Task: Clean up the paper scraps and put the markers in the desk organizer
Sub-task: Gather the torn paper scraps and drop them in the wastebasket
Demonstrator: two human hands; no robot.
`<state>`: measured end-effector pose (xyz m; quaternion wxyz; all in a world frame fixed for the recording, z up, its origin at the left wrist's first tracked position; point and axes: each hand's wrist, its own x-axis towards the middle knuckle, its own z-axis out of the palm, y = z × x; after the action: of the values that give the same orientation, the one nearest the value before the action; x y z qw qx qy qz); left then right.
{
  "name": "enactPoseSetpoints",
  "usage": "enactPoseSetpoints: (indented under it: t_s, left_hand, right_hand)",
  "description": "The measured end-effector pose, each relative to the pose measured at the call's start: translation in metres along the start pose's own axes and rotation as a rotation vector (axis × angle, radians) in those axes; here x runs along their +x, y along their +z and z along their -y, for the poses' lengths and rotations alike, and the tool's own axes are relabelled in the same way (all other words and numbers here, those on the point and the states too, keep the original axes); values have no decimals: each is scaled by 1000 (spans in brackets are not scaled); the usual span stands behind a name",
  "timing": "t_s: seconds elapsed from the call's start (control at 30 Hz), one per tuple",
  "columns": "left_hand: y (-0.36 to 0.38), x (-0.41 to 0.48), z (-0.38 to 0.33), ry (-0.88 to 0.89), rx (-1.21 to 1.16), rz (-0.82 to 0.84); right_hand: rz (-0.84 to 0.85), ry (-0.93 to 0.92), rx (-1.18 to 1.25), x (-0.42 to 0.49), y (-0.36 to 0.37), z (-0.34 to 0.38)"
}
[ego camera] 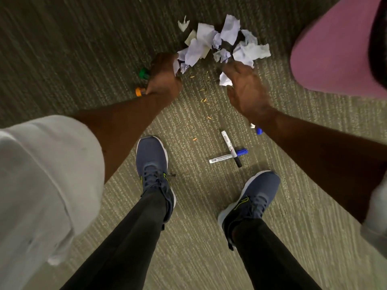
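Nearest the camera, two dark-trousered legs end in navy running shoes: the left shoe [154,170] and the right shoe [250,197], both flat on the striped green carpet [303,237]. Just beyond the shoes, between them, two white-barrelled markers lie crossed: a black-capped marker [230,147] over a blue-capped marker [229,156]. Both barrels carry printing, but it is too small and blurred to read. Past that crossing, a second blue cap [259,131] pokes out from under the right forearm, the rest of that marker hidden. Small orange flecks [204,99] dot the carpet beyond the crossed markers.

Farther on, the right hand [244,91] curls loosely over a small paper scrap [225,79]; whether the fingers actually pinch it cannot be told. The left hand [164,77] is clenched on the near edge of the pile of crumpled paper scraps [222,41]. Beside the left hand, away from the crossed markers, a green cap [144,73] and an orange cap [139,91] show, their barrels covered by hand and wrist. Beyond the right hand, a pink rounded surface [335,53] is cut off by the frame edge. No desk organizer is in view.
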<state>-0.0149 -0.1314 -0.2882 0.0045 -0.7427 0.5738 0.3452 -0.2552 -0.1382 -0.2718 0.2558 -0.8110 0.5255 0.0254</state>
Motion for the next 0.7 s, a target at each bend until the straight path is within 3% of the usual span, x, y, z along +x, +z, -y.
enactPoseSetpoints:
  t_s: [0.37,0.53,0.7]
  left_hand:
    - [28,15,19,136,27,-85]
    - [30,21,24,239,166,-146]
    - [20,13,18,349,-17,-172]
  right_hand:
    - [25,0,-91,13,50,-16]
    - [31,-2,-132,13,47,-16]
    - [-52,26,-69,17,30,-9]
